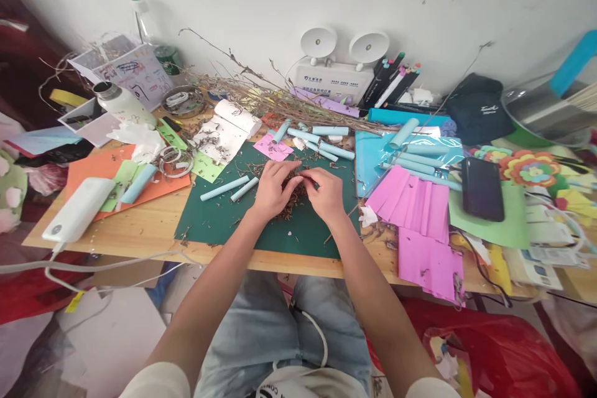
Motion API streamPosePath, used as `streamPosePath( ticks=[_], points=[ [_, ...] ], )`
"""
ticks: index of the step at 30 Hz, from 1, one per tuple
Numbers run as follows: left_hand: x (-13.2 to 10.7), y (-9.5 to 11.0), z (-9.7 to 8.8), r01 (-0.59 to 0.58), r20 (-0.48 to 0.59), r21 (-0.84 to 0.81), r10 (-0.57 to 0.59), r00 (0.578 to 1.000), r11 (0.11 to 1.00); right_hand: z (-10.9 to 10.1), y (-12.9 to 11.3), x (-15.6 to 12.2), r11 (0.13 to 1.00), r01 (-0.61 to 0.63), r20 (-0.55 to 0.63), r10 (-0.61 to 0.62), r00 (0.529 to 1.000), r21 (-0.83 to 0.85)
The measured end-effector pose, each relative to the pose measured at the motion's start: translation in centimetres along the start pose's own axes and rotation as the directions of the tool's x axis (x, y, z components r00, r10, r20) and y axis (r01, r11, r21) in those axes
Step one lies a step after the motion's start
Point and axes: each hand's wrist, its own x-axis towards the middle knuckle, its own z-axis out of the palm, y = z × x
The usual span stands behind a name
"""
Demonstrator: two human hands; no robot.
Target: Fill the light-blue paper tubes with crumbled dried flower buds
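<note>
Dried plant bits (293, 199) lie heaped on the green mat (219, 224), under and between both hands, roughly mid-mat. The left hand (274, 189) arches over the heap, fingers bent; whether its grip pinches anything, I cannot tell. The right hand (325, 191) has its thumb and fingers drawn in close together at the heap, but what lies between them is hidden. Thumbs sit near each other.

Open mat runs from the heap toward the front edge, between the forearms, and toward the front left corner. Left of the left hand, two pale blue tubes (225, 188) narrow the room; more tubes crowd the mat's back edge beside a small pink paper (273, 147). A blue packet (364, 165) borders the right edge. Farther right, folded pink sheets (426, 255) reach past the front edge of the counter (153, 233).
</note>
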Motion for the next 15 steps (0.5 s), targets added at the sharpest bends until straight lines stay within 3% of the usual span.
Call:
streamPosePath(
  ticks=[3, 7, 11, 15],
  points=[
    [-0.04, -0.25, 0.36, -0.010, -0.033, -0.111, 0.007, 0.999, 0.994, -0.04, -0.21, -0.03, 1.000, -0.014, -0.022, 0.014, 1.000, 0.018],
    [-0.03, -0.36, 0.57, 0.007, -0.090, -0.219, -0.027, 0.996, 0.976, -0.31, -0.53, -0.02, 0.984, -0.127, -0.066, 0.136, 0.989, 0.124],
    [0.05, -0.10, 0.26, 0.026, -0.126, -0.184, -0.050, 0.991, 0.983, -0.34, -0.44, -0.01, 0.949, -0.208, -0.050, 0.226, 0.973, 0.237],
    [0.11, -0.39, -0.12, 0.084, -0.200, -0.092, -0.101, 0.974, 0.992, -0.14, 0.00, 0.14, 0.868, -0.290, -0.104, 0.358, 0.928, 0.403]
  ],
)
